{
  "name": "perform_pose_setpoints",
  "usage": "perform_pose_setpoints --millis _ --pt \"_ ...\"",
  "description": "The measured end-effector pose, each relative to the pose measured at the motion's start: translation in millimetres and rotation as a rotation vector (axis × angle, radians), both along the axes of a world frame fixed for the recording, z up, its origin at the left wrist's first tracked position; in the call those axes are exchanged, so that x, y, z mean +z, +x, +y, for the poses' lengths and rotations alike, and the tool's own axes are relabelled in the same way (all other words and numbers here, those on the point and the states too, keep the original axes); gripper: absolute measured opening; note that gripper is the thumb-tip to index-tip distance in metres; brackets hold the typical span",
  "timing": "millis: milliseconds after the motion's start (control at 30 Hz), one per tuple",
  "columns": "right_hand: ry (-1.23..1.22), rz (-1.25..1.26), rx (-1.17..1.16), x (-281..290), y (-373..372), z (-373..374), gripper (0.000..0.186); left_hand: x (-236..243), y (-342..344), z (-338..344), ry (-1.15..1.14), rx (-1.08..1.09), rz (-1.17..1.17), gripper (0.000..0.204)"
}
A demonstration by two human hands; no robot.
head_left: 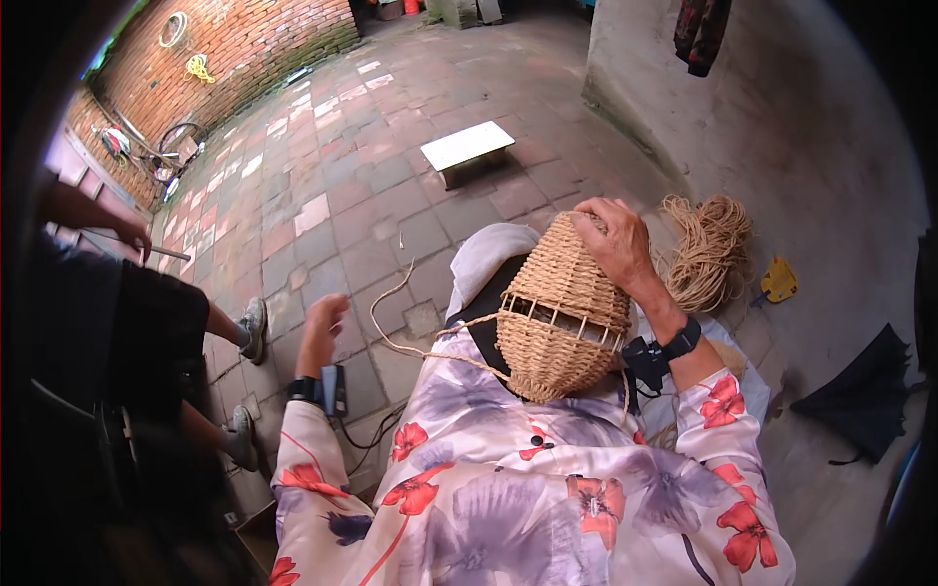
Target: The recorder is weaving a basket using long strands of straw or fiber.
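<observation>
A tan woven basket point(559, 337) of twisted straw cord lies on my lap. A gap around its middle shows bare upright ribs. My right hand point(618, 239) grips its far end, fingers bent over the rim. A loose cord point(383, 338) trails from the basket's left side in a curve, its end above the paving. Off to the left, my left hand point(323, 327) is raised apart from the basket with its fingers curled in. Whatever those fingers may hold is hidden.
To the right lie a heap of straw cord point(711, 249), a yellow tag-like piece point(779, 280) and a black umbrella point(860, 396). A low white-topped stool point(467, 146) stands ahead on the paving. Another person point(127, 322) is close on the left.
</observation>
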State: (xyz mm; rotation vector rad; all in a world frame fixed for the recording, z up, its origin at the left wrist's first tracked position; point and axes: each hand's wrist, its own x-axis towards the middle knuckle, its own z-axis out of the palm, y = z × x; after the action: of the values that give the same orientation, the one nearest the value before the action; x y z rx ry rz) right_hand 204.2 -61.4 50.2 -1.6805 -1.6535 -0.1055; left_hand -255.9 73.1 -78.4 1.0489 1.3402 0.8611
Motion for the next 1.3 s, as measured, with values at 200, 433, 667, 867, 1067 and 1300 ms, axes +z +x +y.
perform_pose_setpoints --millis 200,433,667,867,1067,1300 --pt "0.103 0.006 0.009 19 -11 -9 0.017 90 141 -58 0.099 -0.546 -0.164 0.017" --pt "0.135 0.012 -0.011 33 -18 -15 0.016 113 187 -88 -0.065 -0.665 -0.237 0.014" --pt "0.194 -0.036 0.001 39 -17 -17 0.017 114 212 -95 0.098 -0.580 0.274 0.017" --pt "0.233 -0.063 0.001 49 -18 -20 0.018 111 214 -89 0.502 -0.685 0.366 0.021" --pt "-0.051 0.257 -0.004 36 8 -4 0.021 149 227 -109 0.289 -0.833 0.120 0.019" --pt "0.073 -0.007 -0.077 5 2 9 0.020 138 204 -80 0.177 -0.827 0.051 0.017"
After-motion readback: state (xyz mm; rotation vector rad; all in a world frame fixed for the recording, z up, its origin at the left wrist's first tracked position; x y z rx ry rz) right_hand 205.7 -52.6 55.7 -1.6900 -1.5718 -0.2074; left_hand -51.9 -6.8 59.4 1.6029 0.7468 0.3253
